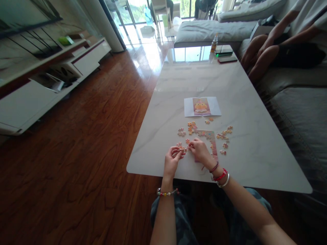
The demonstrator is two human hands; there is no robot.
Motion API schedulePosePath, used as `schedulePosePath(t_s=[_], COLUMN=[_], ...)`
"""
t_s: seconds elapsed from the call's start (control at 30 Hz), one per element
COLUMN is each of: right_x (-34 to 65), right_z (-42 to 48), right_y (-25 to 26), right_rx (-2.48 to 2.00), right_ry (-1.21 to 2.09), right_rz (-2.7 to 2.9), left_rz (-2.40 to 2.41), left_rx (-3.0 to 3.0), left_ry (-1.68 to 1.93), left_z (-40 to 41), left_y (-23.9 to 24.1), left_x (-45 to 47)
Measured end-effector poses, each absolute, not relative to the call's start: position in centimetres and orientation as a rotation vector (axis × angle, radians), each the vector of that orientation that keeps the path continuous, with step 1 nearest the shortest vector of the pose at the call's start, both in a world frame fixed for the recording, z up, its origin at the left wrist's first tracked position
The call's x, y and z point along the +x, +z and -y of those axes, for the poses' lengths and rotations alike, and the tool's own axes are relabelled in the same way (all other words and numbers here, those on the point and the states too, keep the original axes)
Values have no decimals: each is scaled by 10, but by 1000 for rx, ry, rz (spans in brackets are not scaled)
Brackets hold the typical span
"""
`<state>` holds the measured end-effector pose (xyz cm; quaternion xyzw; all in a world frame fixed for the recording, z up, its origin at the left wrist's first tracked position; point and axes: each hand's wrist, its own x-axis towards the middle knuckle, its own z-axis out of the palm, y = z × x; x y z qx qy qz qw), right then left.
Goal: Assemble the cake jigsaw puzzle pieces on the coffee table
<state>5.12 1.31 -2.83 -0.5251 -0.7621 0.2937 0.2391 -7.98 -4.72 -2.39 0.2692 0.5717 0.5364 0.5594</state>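
Observation:
My left hand (173, 158) is closed on a small cluster of jigsaw puzzle pieces (183, 150), held just above the table. My right hand (200, 151) pinches at the right end of that cluster; its fingertips mostly hide the puzzle piece between them. Under and beyond my right hand lies a partly joined puzzle border (214, 144), with its top and right sides showing. Loose puzzle pieces (192, 127) lie to the left of it, and more puzzle pieces (223, 137) are scattered to its right. Beyond them rests a creased reference picture (201, 106) with a yellow figure.
The white marble-look table (163, 136) has a bottle (214, 44) and dark flat devices (227, 59) at its far end. A person (278, 44) sits on the grey sofa (301, 105) at right. Along the left wall runs a low cabinet (33, 98).

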Motion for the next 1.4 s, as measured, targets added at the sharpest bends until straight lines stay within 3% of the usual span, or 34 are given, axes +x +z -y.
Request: schedulePosePath(t_s=[0.1, 0.33, 0.63, 0.7, 0.83, 0.93, 1.1, 1.2, 1.4], right_x=[59, 68, 65, 64, 61, 60, 58, 72, 112], right_z=[-13, 20, 26, 28, 34, 36, 33, 27, 1], right_y=[-22, -5, -6, -6, 2, 7, 9, 18, 30], right_rx=[-1450, -1324, -1256, -1306, -1339, -1334, -1410, -1376, -1360], right_ry=[771, 1180, 1405, 1376, 931, 797, 1057, 986, 1286], right_rz=[1983, 1963, 1697, 1710, 1884, 1958, 1848, 1754, 1536], left_rz=[-1354, -1261, -1065, -1143, -1212, -1220, -1283, -1153, -1131], left_rx=[612, 675, 359, 381, 392, 439, 562, 338, 236], left_ry=[1223, 1097, 1109, 1145, 1247, 1286, 1350, 1326, 1712], left_z=[51, 55, 56, 55, 53, 52, 49, 48, 52], left_y=[-25, -23, -23, -22, -17, -14, -16, -23, -19], left_x=[-82, -80, -72, -70, -66, -60, -56, -80, -121])
